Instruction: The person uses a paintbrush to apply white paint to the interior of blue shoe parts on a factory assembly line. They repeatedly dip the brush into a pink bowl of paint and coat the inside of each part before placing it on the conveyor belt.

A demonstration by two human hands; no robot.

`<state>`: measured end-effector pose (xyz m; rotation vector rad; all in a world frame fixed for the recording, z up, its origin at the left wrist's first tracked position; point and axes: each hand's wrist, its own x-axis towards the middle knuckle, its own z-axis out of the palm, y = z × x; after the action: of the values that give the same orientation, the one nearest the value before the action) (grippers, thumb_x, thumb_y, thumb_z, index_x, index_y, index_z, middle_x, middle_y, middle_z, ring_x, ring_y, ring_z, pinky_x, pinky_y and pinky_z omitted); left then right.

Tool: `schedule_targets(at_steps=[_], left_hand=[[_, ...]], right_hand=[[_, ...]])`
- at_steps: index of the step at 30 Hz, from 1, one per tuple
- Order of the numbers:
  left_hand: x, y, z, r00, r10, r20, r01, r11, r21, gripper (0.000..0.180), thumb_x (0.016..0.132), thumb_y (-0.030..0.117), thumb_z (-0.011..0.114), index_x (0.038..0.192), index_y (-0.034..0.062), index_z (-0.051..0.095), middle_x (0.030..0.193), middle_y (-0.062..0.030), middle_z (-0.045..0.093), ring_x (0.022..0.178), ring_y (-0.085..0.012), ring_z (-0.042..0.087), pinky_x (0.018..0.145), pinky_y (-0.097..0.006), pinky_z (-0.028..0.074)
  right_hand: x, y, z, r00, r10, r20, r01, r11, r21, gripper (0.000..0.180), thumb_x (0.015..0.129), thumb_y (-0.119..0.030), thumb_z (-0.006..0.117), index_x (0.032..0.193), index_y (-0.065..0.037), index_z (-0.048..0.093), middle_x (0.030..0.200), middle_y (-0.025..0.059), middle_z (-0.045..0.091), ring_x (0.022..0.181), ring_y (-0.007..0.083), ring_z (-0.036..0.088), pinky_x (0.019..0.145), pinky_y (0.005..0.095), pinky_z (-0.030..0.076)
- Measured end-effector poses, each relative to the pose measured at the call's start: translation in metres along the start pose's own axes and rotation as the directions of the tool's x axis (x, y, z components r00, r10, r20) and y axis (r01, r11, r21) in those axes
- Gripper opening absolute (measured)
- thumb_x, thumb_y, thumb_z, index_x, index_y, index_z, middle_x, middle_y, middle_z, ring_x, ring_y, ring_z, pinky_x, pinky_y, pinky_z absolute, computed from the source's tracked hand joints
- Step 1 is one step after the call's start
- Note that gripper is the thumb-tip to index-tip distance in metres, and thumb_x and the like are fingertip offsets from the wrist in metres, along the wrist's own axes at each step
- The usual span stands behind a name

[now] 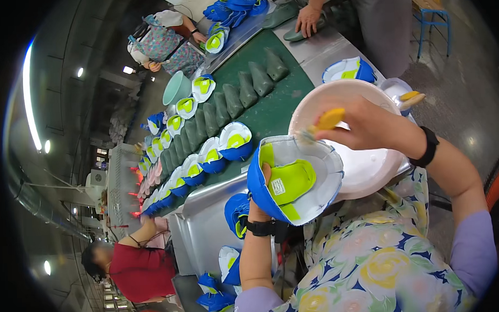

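Two full grips: our left hand (pixel 257 212) clasps the blue upper (pixel 291 182); beside its far rim, our right hand (pixel 365 121) pinches the brush (pixel 330 119).

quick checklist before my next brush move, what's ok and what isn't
1. Left hand supports the blue shoe upper: ok
2. Upper's opening faces the camera, lime-green insole showing: ok
3. Right hand grips the yellow-handled brush: ok
4. Bristles touching the white lining: cannot tell, blurred
5. Pale pink basin beside the upper: ok
6. Liquid in that basin: cannot tell
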<state>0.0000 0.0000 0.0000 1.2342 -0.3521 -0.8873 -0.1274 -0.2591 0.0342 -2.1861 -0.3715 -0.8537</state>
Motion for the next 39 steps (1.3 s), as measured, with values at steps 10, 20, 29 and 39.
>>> schedule_targets(at_steps=[10,20,29,39], left_hand=[[0.007,-0.008,-0.02,0.992,0.02,-0.124,-0.035,0.992,-0.12,0.058,0.105,0.05,0.044,0.143,0.0065,0.044,0.129,-0.0185,0.063,0.11,-0.032,0.069,0.095,-0.046,0.058],[0.077,-0.016,-0.165,0.924,0.129,-0.359,-0.05,0.974,0.222,0.019,0.102,0.018,0.057,0.117,0.0076,0.053,0.117,-0.013,0.065,0.111,-0.028,0.065,0.081,-0.038,0.058],[0.218,-0.072,-0.194,0.943,0.122,-0.308,-0.055,0.975,0.216,0.048,0.096,0.003,0.055,0.141,0.0113,0.041,0.137,-0.0127,0.054,0.121,-0.0261,0.058,0.097,-0.041,0.055],[0.071,0.035,-0.227,0.975,0.203,-0.09,-0.038,0.554,0.832,0.058,0.082,-0.01,0.045,0.137,0.0021,0.056,0.129,-0.0141,0.064,0.109,-0.0221,0.068,0.096,-0.033,0.053]], right_hand=[[0.011,0.013,0.004,0.871,0.477,0.119,-0.474,0.879,-0.051,0.032,0.082,-0.024,0.075,0.079,0.006,0.067,0.073,0.02,0.065,0.068,0.0378,0.064,0.066,0.0421,0.052],[-0.056,0.013,-0.015,0.717,0.691,0.087,-0.694,0.698,0.174,0.023,0.083,-0.021,0.078,0.081,0.0,0.071,0.072,0.0081,0.068,0.066,0.0143,0.061,0.062,0.0295,0.047],[-0.084,0.02,-0.009,0.572,0.8,0.183,-0.819,0.544,0.18,0.02,0.082,-0.018,0.078,0.088,0.0,0.07,0.079,0.0088,0.07,0.072,0.0151,0.063,0.069,0.0287,0.048],[-0.068,0.069,-0.024,0.622,0.773,0.126,-0.774,0.631,-0.048,0.023,0.086,-0.017,0.076,0.092,0.003,0.067,0.081,0.0068,0.068,0.073,0.0134,0.063,0.068,0.0282,0.05]])
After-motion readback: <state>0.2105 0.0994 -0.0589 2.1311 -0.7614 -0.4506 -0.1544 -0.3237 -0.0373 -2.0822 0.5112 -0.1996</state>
